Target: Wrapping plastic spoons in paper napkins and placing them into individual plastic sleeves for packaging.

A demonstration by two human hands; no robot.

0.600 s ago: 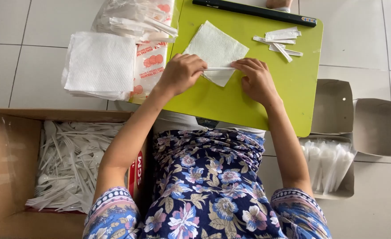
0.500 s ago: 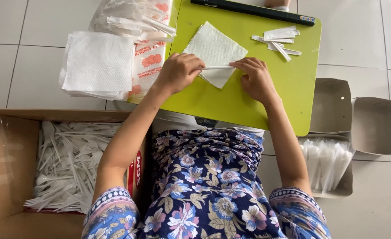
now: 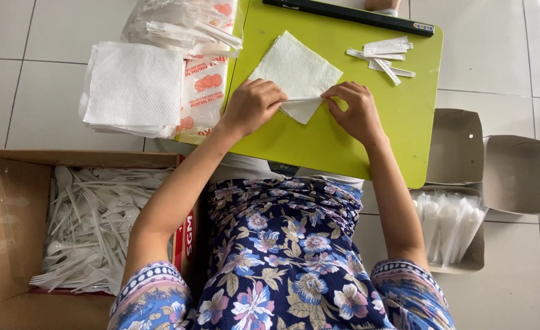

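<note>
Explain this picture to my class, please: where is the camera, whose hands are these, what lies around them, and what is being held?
The one view comes from a camera on the person's head, looking down. No machine: two bare hands. The left hand and right hand both pinch a white paper napkin on a green lap table. Also there: small wrapped packets and a black ruler-like bar. Beside it lie a napkin stack, a cardboard box of white plastic cutlery, and open grey boxes.

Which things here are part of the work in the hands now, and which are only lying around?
In use: white napkin, left hand, right hand, green table.

Lying about: napkin stack, box of plastic cutlery, black ruler, wrapped packets, grey cartons.
</note>
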